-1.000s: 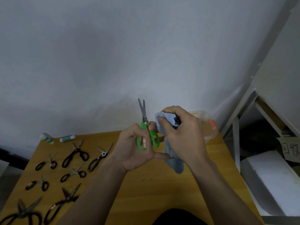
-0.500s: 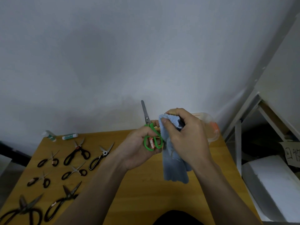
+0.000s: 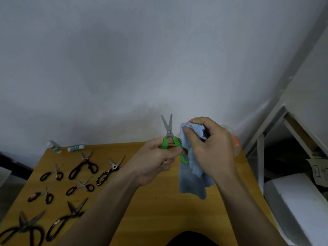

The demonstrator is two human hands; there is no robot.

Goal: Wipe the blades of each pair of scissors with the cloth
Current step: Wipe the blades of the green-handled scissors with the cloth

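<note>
On the left half of the wooden table (image 3: 145,219), seven dark-handled scissors (image 3: 83,168) lie spread in loose rows with their blades pointing away from the person, apart from one another, probably so that each can be picked up singly. Two small tubes (image 3: 76,148) lie at the far left edge near the wall.

Toward the middle, the left hand (image 3: 156,157) is raised above the table and closed around the handles of the green-handled scissors (image 3: 168,137), fingers curled through and over the loops. It holds them upright with the blades parted a little into a narrow V, which leaves both blade faces bare and reachable.

Just to the right, the right hand (image 3: 209,148) pinches a blue cloth (image 3: 192,167) between thumb and fingers, bunched at the top with the rest hanging down toward the table. The bunched edge sits just beside the pivot, near the blades but seemingly not touching them; the wipe looks ready to begin.

Behind that hand a clear container (image 3: 235,144) with an orange part is mostly hidden. At the far right stands a white shelf frame (image 3: 260,157).
</note>
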